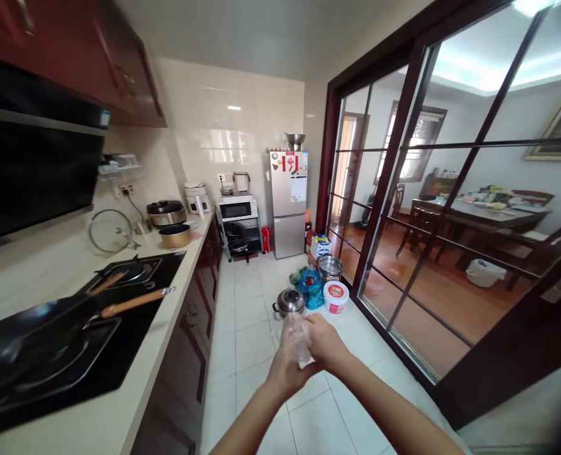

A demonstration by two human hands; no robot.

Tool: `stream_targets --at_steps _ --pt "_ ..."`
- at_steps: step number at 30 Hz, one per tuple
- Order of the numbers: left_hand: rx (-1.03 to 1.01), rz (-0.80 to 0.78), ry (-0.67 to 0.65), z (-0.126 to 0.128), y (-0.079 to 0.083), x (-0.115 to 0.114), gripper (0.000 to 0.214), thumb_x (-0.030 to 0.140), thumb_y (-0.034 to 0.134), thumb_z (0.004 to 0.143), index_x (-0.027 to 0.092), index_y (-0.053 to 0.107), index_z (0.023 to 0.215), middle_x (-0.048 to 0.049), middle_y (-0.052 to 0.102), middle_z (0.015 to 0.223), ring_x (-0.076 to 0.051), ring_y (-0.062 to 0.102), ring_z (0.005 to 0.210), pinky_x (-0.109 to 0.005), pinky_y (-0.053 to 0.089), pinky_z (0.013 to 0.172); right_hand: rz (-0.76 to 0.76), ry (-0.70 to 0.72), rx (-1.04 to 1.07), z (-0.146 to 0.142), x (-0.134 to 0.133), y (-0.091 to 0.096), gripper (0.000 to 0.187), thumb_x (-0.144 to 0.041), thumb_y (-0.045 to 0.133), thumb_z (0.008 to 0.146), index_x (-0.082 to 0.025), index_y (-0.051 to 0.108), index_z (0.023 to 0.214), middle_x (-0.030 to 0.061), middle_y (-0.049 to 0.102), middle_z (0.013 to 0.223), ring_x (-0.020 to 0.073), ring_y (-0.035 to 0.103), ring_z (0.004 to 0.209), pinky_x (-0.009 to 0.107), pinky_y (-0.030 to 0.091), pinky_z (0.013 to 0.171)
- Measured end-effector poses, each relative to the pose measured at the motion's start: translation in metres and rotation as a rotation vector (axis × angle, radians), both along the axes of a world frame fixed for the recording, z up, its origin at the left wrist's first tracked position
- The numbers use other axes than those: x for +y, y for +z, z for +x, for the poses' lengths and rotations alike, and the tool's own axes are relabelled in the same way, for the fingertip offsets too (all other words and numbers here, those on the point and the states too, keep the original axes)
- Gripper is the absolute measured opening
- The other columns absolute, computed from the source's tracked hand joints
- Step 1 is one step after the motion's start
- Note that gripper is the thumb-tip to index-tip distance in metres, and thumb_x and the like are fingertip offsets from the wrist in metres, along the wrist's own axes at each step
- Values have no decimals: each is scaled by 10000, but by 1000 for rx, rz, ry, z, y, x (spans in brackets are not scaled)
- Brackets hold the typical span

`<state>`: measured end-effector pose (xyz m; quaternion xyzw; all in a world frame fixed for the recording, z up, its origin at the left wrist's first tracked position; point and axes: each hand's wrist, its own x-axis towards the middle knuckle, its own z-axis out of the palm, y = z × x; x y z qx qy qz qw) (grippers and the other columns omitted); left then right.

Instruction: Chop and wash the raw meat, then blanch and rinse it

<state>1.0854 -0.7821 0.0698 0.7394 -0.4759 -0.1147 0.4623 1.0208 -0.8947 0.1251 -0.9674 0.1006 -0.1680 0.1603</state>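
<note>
Both hands are raised together in front of me, over the floor. Between them is a piece of crumpled clear plastic [298, 340], thin and see-through like a bag or a disposable glove; which one, I cannot make out. My left hand [285, 373] is behind and under the plastic, which covers its fingers in part, and the hand looks closed round it. From the right, my right hand [325, 341] grips the plastic, fingers bent over its edge. Just beyond the hands a lidded steel pot [290, 301] stands on the floor.
At left, a wok [29, 332] with a wooden handle [136, 303] sits on the black stove [133, 347]. A blue bag [311, 291], a white tub [336, 298] and a steamer [330, 268] stand on the floor by the sliding glass door [422, 253]. A fridge [287, 234] is at the back.
</note>
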Motion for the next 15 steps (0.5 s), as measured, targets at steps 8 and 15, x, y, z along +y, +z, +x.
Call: stream_targets --at_steps 8,15 --pt "22 219 63 207 -80 -89 307 292 401 846 179 686 832 -99 702 869 -240 619 847 -360 483 809 -51 105 367 207 -73 -34 174 -176 525 786 -135 678 860 124 687 918 219 612 849 300 418 717" --pt "-12 181 106 419 -41 -162 278 194 383 766 169 627 634 -85 680 705 -200 619 697 -294 463 687 1017 199 -71 394 -205 -59 341 -360 663 709 -184 623 1000 36 657 960 165 604 850 272 459 753"
